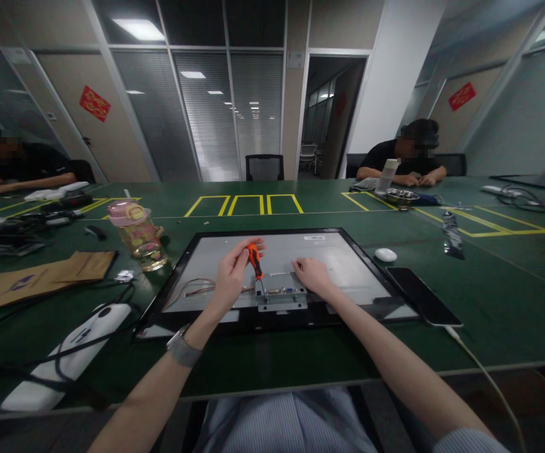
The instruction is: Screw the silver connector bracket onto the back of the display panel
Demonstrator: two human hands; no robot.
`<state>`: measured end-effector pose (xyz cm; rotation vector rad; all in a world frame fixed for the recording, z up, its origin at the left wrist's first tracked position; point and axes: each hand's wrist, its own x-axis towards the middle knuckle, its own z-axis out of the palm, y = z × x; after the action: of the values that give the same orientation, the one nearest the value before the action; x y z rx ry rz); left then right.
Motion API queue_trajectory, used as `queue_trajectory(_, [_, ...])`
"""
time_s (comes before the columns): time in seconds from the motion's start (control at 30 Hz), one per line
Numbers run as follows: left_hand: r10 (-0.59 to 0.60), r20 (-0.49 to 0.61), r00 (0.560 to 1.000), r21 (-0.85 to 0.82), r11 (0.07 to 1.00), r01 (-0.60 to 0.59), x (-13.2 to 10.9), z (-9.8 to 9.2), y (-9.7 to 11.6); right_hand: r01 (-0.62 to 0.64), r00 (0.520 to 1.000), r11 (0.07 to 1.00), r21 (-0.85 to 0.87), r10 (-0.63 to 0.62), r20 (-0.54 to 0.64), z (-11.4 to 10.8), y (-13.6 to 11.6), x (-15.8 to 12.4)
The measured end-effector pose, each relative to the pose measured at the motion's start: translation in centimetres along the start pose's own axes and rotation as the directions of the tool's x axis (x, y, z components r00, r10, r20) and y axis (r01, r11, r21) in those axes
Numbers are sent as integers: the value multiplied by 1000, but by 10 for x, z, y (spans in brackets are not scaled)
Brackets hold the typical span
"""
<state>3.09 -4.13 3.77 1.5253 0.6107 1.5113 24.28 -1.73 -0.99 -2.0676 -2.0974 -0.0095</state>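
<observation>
My left hand (pixel 231 272) is closed around an orange and black screwdriver (pixel 255 261), thumb and forefinger at its handle. The screwdriver leans, its shaft running down to the left part of a metal bracket (pixel 282 303). That bracket, with ports along it, lies near the close edge of a flat display panel (pixel 272 251) with a grey back and black frame. My right hand (pixel 313 275) rests at the bracket's far right corner, fingers curled; whatever is under the fingertips is hidden. Thin wires (pixel 192 287) run left from the bracket.
Left of the panel stand a pink-lidded cup (pixel 138 236), a paper bag (pixel 41 280) and a white power strip (pixel 72 352) with black cables. To the right lie a phone (pixel 423 296) on a cable and a white mouse (pixel 386 255). Two people sit across the table.
</observation>
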Motion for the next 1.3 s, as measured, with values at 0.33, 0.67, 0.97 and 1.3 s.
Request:
queue_trajectory(0.33, [183,-98,978,251,956,-154,-1,0,4,-15,1000,1000,-21,15,20,0,-1,1])
queue_trajectory(0.67, [183,-39,982,225,959,-170,-4,2,3,-13,1000,1000,-15,13,13,1,-1,1])
queue_trajectory(0.97, [168,-19,986,235,959,-159,-6,1,2,-7,1000,1000,-12,7,4,3,1,2])
queue_trajectory(1.3, [154,-57,986,214,967,-138,-6,0,2,-14,1000,1000,-17,14,20,0,-1,0])
